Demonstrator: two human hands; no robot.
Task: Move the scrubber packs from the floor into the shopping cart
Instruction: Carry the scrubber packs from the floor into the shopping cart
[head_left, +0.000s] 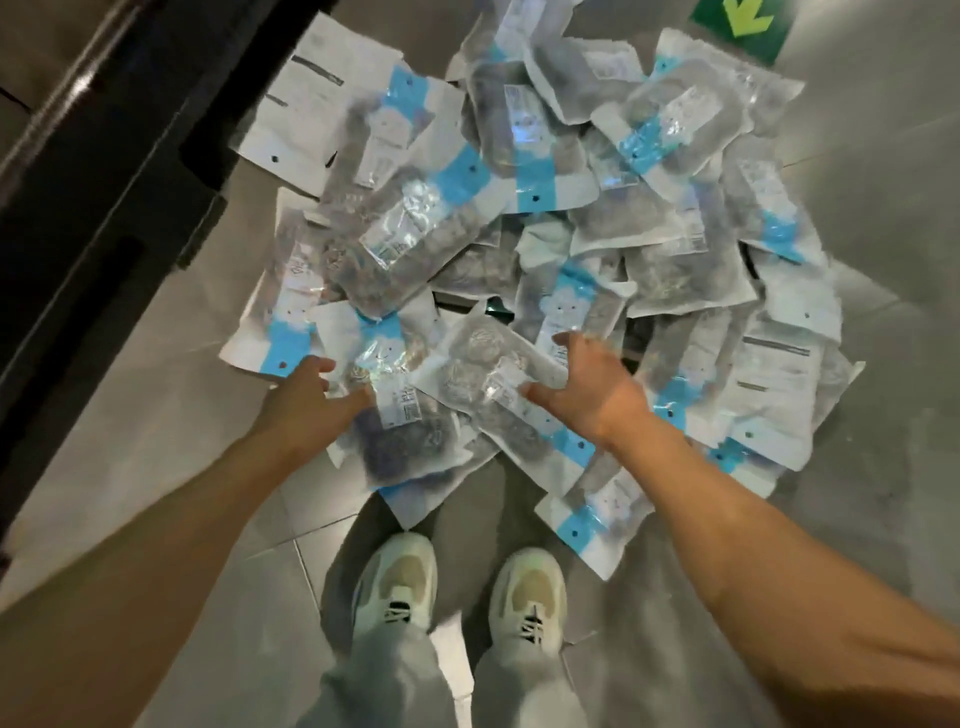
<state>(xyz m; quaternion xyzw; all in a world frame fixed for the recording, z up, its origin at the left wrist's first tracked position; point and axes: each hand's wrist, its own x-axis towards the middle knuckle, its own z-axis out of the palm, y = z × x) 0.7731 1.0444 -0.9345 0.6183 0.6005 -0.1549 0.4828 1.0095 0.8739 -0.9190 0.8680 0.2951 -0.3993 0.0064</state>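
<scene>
On the floor: a heap of scrubber packs (519, 234) (clear, blue-banded).
Left hand (306, 400): fingers spread, touching one pack (400, 410).
Right hand (592, 384): fingers apart, seemingly touching another pack (493, 374).

I stood in pale sneakers (527, 597) and light grey trousers (384, 680) on a grey tiled floor (857, 545), a dark fixture (93, 171) running along my left and a green arrow marker (743, 23) lying ahead.

We see bare forearms, no sleeves; loose pale grey trousers (384, 680); cream-and-white mesh sneakers (397, 584) with black-and-white laces.
</scene>
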